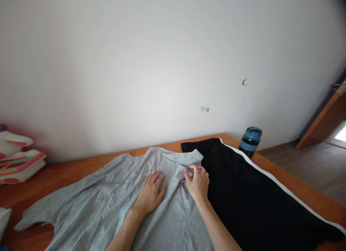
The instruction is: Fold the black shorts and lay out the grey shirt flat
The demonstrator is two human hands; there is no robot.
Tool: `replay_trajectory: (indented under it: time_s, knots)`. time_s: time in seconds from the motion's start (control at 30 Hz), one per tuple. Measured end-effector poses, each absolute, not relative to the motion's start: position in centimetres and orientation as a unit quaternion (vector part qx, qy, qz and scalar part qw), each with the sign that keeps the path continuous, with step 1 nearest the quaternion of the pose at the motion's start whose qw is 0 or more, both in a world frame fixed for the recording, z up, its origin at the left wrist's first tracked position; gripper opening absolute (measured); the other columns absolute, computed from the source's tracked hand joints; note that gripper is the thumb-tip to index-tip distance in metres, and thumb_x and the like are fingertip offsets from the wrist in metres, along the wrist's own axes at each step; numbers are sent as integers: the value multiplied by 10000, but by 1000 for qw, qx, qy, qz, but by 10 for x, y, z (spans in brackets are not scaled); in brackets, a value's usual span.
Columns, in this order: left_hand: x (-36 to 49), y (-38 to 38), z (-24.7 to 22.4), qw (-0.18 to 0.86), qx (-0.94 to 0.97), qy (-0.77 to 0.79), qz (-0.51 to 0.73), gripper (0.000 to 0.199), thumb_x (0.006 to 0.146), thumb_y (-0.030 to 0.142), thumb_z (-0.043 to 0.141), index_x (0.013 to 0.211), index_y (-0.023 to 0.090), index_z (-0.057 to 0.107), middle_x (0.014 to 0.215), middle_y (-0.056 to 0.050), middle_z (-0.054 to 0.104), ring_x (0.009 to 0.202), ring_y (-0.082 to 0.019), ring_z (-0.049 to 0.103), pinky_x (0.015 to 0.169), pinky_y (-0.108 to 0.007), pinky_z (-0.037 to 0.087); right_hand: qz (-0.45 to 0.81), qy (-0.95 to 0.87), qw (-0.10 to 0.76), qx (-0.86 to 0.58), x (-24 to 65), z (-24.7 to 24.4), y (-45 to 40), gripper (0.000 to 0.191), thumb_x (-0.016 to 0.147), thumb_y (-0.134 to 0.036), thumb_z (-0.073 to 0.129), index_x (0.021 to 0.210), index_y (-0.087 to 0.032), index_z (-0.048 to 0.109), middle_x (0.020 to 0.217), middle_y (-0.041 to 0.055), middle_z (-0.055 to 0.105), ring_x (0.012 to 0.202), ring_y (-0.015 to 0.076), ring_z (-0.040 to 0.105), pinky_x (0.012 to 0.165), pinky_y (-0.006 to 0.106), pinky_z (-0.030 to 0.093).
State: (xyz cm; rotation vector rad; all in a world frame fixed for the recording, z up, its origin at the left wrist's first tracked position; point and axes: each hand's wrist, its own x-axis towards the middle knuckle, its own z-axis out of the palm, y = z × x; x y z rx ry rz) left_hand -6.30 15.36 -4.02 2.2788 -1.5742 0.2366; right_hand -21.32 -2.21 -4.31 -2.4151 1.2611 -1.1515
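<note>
A light grey cotton T-shirt (108, 204) lies spread, front side up, across a reddish-brown wooden tabletop (297, 189) that stands against a plain white wall (162, 63). The person's two bare forearms reach in from the bottom edge of the view.

The left hand (150, 193) rests palm down on the chest of the shirt, fingers loosely spread and flat, pressing the cloth without gripping anything. Just beyond its fingertips runs a short line of pale printed lettering (148, 174); it seems to begin "ESS", but the rest is too faint to read.

The right hand (198, 182) is at the shirt's right-hand side, just beside the left hand. Its grip is closed in a pinch: thumb and fingertips hold a turned-over fold of grey sleeve fabric (186, 168), which bunches up directly under and in front of the fingers.

Touching the shirt on the right lies a black garment with a white stripe down its edge (243, 200), spread towards the tabletop's near right corner. Behind it, at the far edge, stands a dark bottle with a blue lid (251, 140). A small white sticker with tiny printing (204, 109) is on the wall, too small to read. At the far left sit some white, pink and red items (16, 157), blurred.
</note>
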Motion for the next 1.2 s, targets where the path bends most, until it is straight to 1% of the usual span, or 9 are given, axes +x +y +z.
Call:
replay_trajectory:
  time_s: [0.07, 0.17, 0.37, 0.53, 0.63, 0.73, 0.87, 1.03, 1.2]
  knots:
    - [-66, 157, -41, 163, 810, -557, 78, 577, 983, 580, 448, 1430, 238, 571, 1550, -130, 500, 1453, -341, 424, 1187, -547, 355, -386, 460, 52, -798, -210, -44, -22, 493, 957, -597, 487, 1111, -179, 699, 1171, 225, 639, 1026, 383, 591, 787, 450, 423]
    - [-69, 156, -37, 143, 822, -549, 56, 706, 943, 693, 434, 1481, 246, 528, 1598, -157, 425, 1490, -398, 342, 1193, -588, 315, -367, 487, 28, -792, -205, -45, -22, 600, 949, -638, 472, 1065, -101, 713, 1213, 292, 624, 1100, 428, 567, 847, 509, 419]
    - [-70, 155, -32, 153, 827, -539, 44, 640, 979, 629, 415, 1457, 228, 555, 1578, -165, 454, 1476, -373, 378, 1200, -560, 309, -341, 482, 82, -802, -203, -43, -24, 276, 920, -446, 601, 943, -199, 724, 1211, 160, 643, 1096, 355, 576, 858, 445, 403]
    - [-66, 156, -35, 189, 819, -540, 48, 553, 981, 550, 481, 1418, 231, 592, 1551, -155, 492, 1456, -366, 414, 1191, -563, 322, -461, 373, 48, -804, -214, -38, -18, 435, 920, -539, 581, 1101, -145, 620, 1128, 175, 621, 996, 314, 569, 800, 384, 411]
    - [-61, 156, -38, 213, 814, -539, 42, 516, 976, 532, 506, 1384, 238, 623, 1534, -146, 516, 1445, -354, 432, 1188, -556, 327, -427, 272, 53, -861, -223, -32, -10, 293, 927, -495, 617, 871, -208, 610, 902, 69, 633, 878, 248, 569, 795, 349, 383]
    - [-57, 154, -41, 225, 816, -530, 41, 471, 973, 504, 522, 1349, 249, 646, 1523, -129, 533, 1438, -331, 446, 1193, -532, 324, -346, 192, 59, -917, -230, -28, -5, 341, 898, -433, 697, 669, -223, 557, 755, 5, 599, 806, 202, 564, 771, 323, 352]
    - [-57, 145, -43, 233, 835, -496, 53, 463, 962, 469, 537, 1345, 231, 639, 1517, -145, 533, 1429, -348, 451, 1185, -550, 320, -320, 212, 51, -922, -234, -29, -7, 312, 841, -461, 766, 729, -218, 605, 792, 5, 631, 837, 210, 585, 766, 323, 354]
    - [-43, 152, -33, 268, 821, -504, 29, 378, 964, 438, 517, 1211, 214, 695, 1387, -145, 632, 1316, -312, 561, 1127, -480, 405, -301, 236, 25, -923, -240, -29, -4, 344, 978, -431, 592, 711, -214, 594, 777, 28, 639, 816, 212, 606, 759, 339, 367]
    - [0, 192, -32, 333, 861, -383, 37, 393, 912, 447, 528, 1145, 182, 699, 1310, -156, 662, 1259, -317, 592, 1099, -454, 424, -313, 240, 56, -917, -253, -32, 14, 279, 848, -460, 733, 874, -197, 641, 952, 66, 675, 928, 257, 625, 830, 375, 403]
